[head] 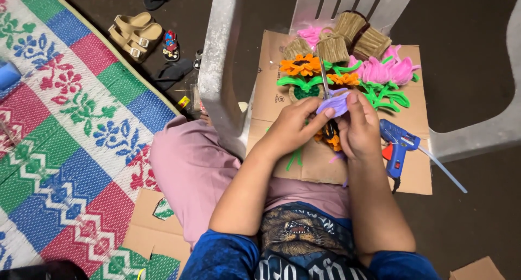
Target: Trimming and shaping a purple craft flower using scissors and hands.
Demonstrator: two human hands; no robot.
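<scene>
My left hand (296,125) and my right hand (359,127) meet over a sheet of cardboard (418,171) and together hold a small purple fuzzy-wire flower piece (335,102). Fingertips of both hands pinch it. A pair of scissors (325,80) rises from between my hands, its handles hidden by them; which hand grips it I cannot tell. Just beyond lie finished fuzzy-wire flowers: orange ones (300,65) with green stems, pink ones (388,71), and brown woven pots (361,35).
A blue glue gun (395,144) with a clear glue stick lies on the cardboard right of my right hand. A white plastic chair (220,68) stands over the work. A colourful woven mat (59,144) lies left, with sandals (133,34) beyond it.
</scene>
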